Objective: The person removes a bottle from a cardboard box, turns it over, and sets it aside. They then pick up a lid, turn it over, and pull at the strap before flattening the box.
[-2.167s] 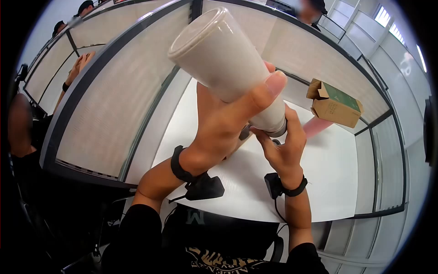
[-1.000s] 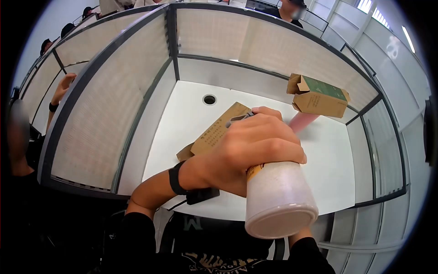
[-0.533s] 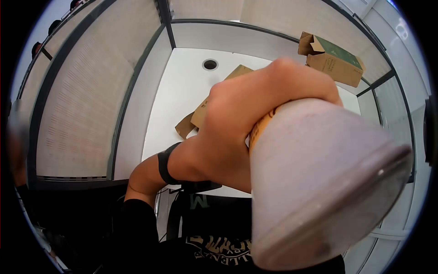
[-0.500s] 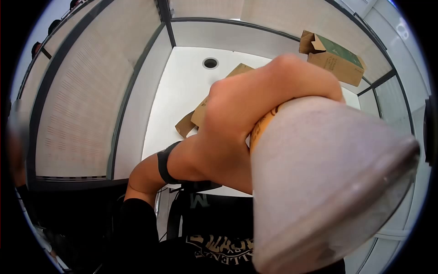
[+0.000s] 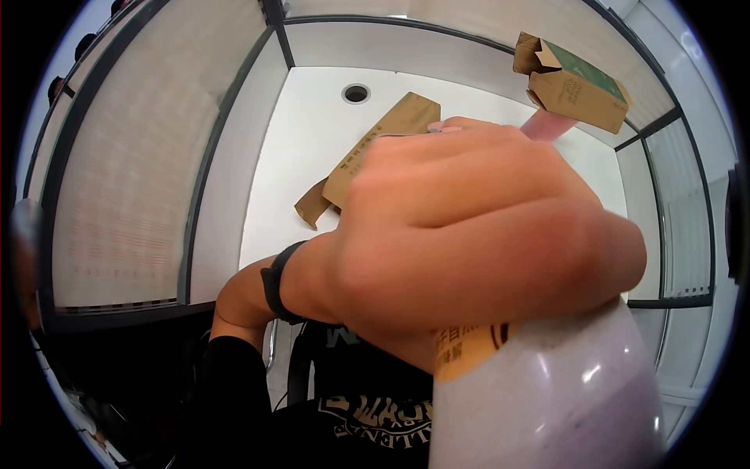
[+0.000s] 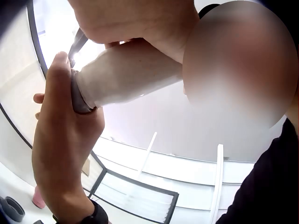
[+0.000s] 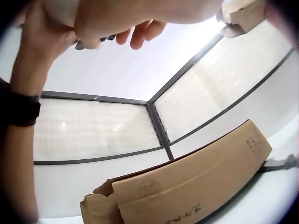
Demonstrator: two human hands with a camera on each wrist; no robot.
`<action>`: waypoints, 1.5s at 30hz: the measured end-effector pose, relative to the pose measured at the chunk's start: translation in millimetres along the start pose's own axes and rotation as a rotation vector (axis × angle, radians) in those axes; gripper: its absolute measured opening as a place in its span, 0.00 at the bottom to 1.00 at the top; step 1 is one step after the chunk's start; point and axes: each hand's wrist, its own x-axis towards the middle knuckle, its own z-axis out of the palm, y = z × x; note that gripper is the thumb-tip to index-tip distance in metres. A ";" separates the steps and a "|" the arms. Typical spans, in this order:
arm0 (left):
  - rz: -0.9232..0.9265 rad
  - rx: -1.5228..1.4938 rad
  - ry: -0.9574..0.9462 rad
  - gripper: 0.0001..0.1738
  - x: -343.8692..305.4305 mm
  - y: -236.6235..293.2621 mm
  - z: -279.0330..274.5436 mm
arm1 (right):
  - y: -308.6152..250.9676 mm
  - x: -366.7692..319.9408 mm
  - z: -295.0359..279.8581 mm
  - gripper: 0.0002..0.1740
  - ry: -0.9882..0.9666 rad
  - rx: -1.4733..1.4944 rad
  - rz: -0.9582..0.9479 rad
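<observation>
In the head view my left hand (image 5: 484, 227) grips a whitish bottle (image 5: 547, 399) with an orange label (image 5: 469, 350). The bottle lies tilted with its base towards the head camera, partly out of frame. Seen from the left wrist, the left hand (image 6: 135, 21) wraps the pale bottle (image 6: 131, 72) at its wider end. My right hand (image 6: 67, 126) holds the neck end, thumb up along the grey cap (image 6: 80, 93). The head view hides most of that hand behind the left one. A narrow dark piece (image 6: 77, 44) shows beside the right thumb; I cannot tell what it is.
An opened brown carton (image 5: 383, 144) lies on the white table (image 5: 301, 117) near a round cable hole (image 5: 356, 94). A green and brown carton (image 5: 578, 90) sits above a pink cylinder (image 5: 549, 125) at the back right. Low partition walls (image 5: 148, 180) surround the table.
The bottle's base has swung from the upper left down to the lower right, close to the head camera. My left hand has turned over with it and covers the right hand.
</observation>
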 end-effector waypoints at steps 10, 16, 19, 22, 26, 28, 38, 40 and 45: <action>-0.042 0.014 -0.062 0.17 -5.3 5.8 -2.0 | 3.5 -2.7 0.5 0.23 -0.002 -0.014 -0.005; -0.050 0.013 -0.093 0.18 -10.6 9.4 -1.6 | 7.3 -4.6 1.7 0.24 -0.004 -0.021 -0.008; -0.057 0.019 -0.095 0.19 -12.3 9.9 -2.2 | 8.9 -6.0 4.8 0.24 -0.004 -0.021 -0.011; -0.066 0.028 -0.095 0.19 -15.3 10.0 -2.7 | 12.9 -7.7 14.0 0.24 -0.008 -0.022 -0.013; -0.087 0.034 -0.082 0.20 -19.6 12.0 -10.6 | 13.1 -1.7 5.7 0.25 -0.006 -0.042 -0.023; -0.098 0.045 -0.081 0.20 -22.3 15.3 -15.5 | 13.9 1.3 2.7 0.25 -0.001 -0.060 -0.038; -0.113 0.113 -0.054 0.22 -20.4 24.1 -33.9 | -18.0 59.0 -31.6 0.27 0.158 -0.343 -0.131; -0.111 0.125 -0.040 0.23 -22.0 21.8 -36.7 | -39.0 76.4 -41.0 0.30 0.188 -0.497 -0.043; -0.093 0.140 -0.042 0.24 -18.8 19.6 -42.3 | -27.1 89.6 -78.2 0.26 0.281 -0.209 0.066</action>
